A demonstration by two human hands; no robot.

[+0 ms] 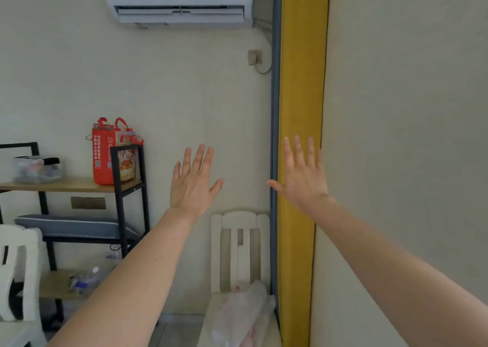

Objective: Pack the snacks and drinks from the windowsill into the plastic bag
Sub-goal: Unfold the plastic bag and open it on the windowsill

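Observation:
A thin translucent plastic bag (241, 312) lies crumpled on the seat of a white slatted chair (239, 241) against the wall, low in the view. Both my arms are stretched forward at chest height. My left hand (191, 181) is raised in front of the wall with its fingers straight and spread, holding nothing. My right hand (302, 173) is held the same way, in front of a yellow curtain (301, 95), also holding nothing. No windowsill, snacks or drinks for packing are in sight.
A black metal shelf unit (126, 196) at the left carries a red tote bag (113, 152), a clear lidded box (37, 168), a grey cushion and plastic bottles (84, 279) on the low shelf. Another white chair (15, 272) is at the far left. An air conditioner (179, 0) hangs overhead.

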